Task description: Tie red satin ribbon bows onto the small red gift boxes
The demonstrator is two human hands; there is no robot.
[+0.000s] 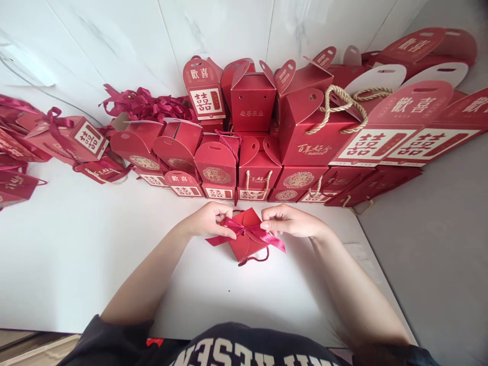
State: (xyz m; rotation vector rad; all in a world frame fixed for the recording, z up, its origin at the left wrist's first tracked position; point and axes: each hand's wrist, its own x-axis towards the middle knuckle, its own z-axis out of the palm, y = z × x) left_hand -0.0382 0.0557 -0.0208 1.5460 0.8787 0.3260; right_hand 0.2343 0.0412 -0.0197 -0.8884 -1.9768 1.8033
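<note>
A small red gift box (244,243) stands on the white table (76,254) right in front of me. A dark pink satin ribbon (254,233) is tied across its top, its tails hanging left and right. My left hand (209,219) is closed, pinching the ribbon at the left of the knot. My right hand (287,219) is closed on the ribbon at the right side. A thin red cord handle (254,260) hangs from the near side of the box.
A row of red gift boxes (251,152), some with rope handles, is stacked along the wall behind. A heap of red ribbons (147,104) lies at the back left. More ribboned boxes (72,137) sit at far left. The table's edge (375,259) runs diagonally at right.
</note>
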